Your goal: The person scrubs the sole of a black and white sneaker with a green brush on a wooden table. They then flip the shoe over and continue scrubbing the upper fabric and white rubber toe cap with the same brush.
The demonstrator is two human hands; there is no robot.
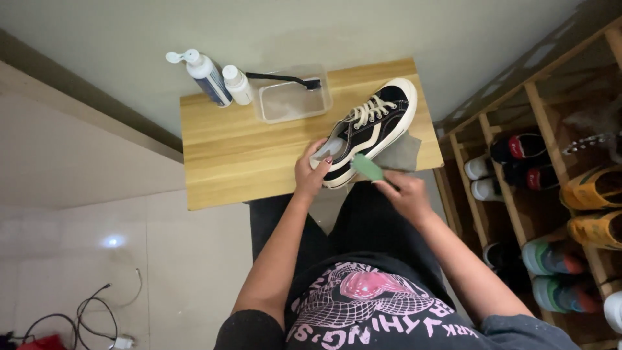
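Down at the near right corner of the tabletop, seen from the head camera, both hands are busy on a black sneaker with a white sole and white laces. It lies tipped, toe toward the far right corner, heel by the near edge, resting on a grey cloth that pokes out beneath it on the right. Left hand is curled around the heel end, fingers wrapped over the collar, gripping it firmly. Right hand is pinched shut on a small green block, fingers closed on its near end, and the block's far end touches the shoe's side just above the white sole.

Over at the far edge, a clear plastic tub sits with a black-handled brush lying across its rim. Just left of it stand two bottles, touching: a white one with a blue label and pump top, and a shorter white one. Off to the right, a wooden shoe rack holds several pairs. Cables trail on the tiled floor at lower left.
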